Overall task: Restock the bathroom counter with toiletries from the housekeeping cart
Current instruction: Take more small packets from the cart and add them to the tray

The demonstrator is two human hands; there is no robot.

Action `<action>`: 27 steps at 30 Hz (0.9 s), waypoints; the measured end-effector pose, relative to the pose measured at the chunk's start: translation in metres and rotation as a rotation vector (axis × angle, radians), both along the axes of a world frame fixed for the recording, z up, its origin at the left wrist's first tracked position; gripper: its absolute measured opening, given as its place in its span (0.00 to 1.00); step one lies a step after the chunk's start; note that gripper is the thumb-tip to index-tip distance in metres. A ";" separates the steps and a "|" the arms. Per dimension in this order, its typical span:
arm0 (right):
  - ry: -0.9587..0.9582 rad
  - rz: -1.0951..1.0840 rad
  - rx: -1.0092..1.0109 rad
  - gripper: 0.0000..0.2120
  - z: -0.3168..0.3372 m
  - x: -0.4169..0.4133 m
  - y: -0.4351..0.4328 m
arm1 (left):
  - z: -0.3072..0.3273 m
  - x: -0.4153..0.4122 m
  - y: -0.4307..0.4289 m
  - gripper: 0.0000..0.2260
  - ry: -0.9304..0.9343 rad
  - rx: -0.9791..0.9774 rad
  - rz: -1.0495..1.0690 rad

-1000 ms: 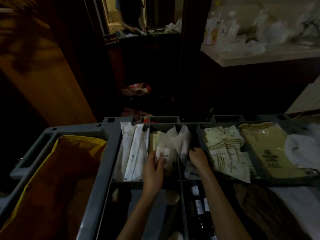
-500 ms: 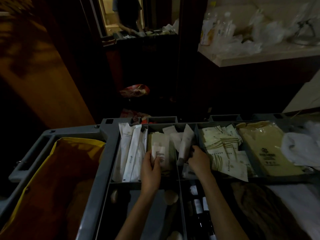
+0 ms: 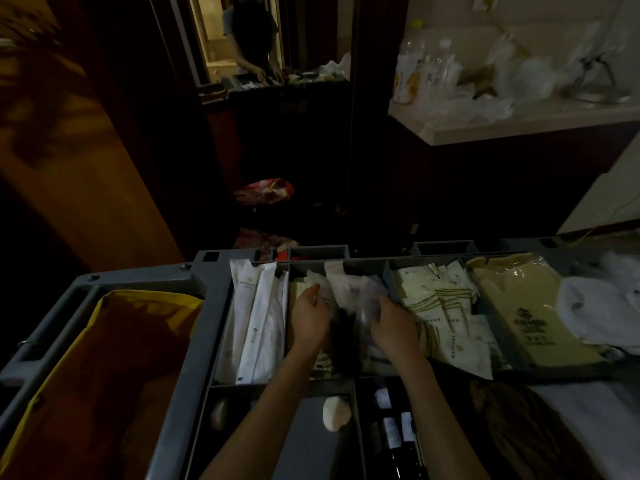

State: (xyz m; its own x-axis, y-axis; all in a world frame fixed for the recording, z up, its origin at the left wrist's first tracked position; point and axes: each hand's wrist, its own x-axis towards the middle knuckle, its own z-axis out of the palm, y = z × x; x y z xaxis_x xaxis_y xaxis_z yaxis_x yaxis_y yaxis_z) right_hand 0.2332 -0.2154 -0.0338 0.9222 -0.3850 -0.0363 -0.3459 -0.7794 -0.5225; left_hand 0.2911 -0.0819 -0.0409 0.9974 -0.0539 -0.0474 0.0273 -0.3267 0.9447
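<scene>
Hands are both down in the top tray of the grey cart (image 3: pixel 204 306), in its middle compartment, right in the pile of small white sachets (image 3: pixel 341 285). The left hand (image 3: pixel 310 317) is on the left half of that pile, fingers pointing toward the cart's far edge with the tips against a sachet. The right hand (image 3: pixel 394 323) is on the right half, fingers buried in crinkly packets. It's all smeared with blur there, so honestly can't tell if either hand is pinching a sachet or just lying on them.

The toiletries are all in the cart. There are long white packets (image 3: pixel 256 323) in the compartment toward its left and cream sachets with gold stripes (image 3: pixel 440 306) toward its right. A big cream bag (image 3: pixel 519 313) with a logo and a white cloth (image 3: pixel 602 306) sit at the cart's right end. In the cart's near row stand little dark bottles (image 3: pixel 394 434), by the right forearm. A yellow bag (image 3: pixel 104 358) hangs at the cart's left end. Beyond the cart's far right corner is the pale counter (image 3: pixel 519 126), with clear bottles (image 3: pixel 426 71) and plastic bags (image 3: pixel 533 74) on it.
</scene>
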 end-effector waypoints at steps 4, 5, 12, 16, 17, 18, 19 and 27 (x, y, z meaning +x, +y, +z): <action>-0.002 0.031 0.105 0.20 -0.003 0.004 0.001 | 0.005 0.018 -0.009 0.17 -0.056 0.002 -0.015; -0.005 0.029 0.119 0.20 -0.004 0.005 0.001 | 0.006 0.022 -0.010 0.21 -0.058 -0.005 -0.008; -0.049 0.042 0.148 0.17 -0.006 0.001 0.002 | 0.002 0.045 -0.012 0.17 -0.016 0.056 0.026; -0.074 0.022 0.177 0.15 -0.005 0.000 -0.001 | 0.012 0.046 -0.005 0.13 -0.006 -0.002 0.063; -0.090 0.013 0.184 0.16 -0.005 0.000 -0.001 | 0.017 0.043 -0.002 0.12 -0.022 -0.034 0.094; -0.112 0.003 0.195 0.16 -0.002 -0.001 0.001 | 0.022 0.040 0.001 0.11 -0.038 -0.073 0.128; -0.145 -0.004 0.210 0.16 -0.001 -0.001 0.002 | 0.028 0.034 0.005 0.10 -0.059 -0.105 0.152; -0.340 0.126 0.503 0.22 0.033 -0.008 0.037 | 0.058 -0.021 0.063 0.09 -0.254 -0.255 0.097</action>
